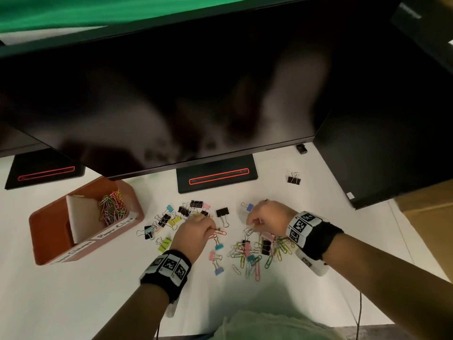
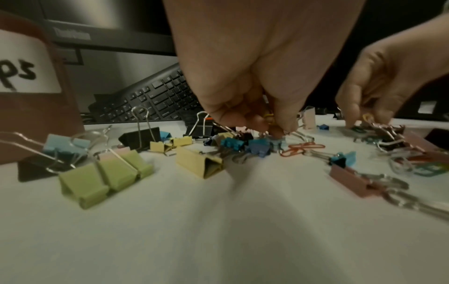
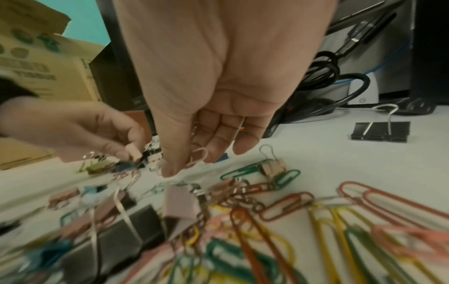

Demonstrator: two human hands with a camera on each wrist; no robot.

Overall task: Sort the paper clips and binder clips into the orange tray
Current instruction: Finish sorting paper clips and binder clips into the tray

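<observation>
Right of the orange tray [image 1: 49,231]: left hand [image 1: 193,233] pinching paper clips [image 2: 268,117], right hand [image 1: 267,218] pinching a pale clip [image 3: 198,155]. Light, springy, snag-prone; best pinched across the loops.

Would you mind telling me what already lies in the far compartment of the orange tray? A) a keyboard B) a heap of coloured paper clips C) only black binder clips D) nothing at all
B: in the head view a heap of coloured paper clips lies in the far compartment of the orange tray, behind the white divider; no binder clips show there.
</observation>
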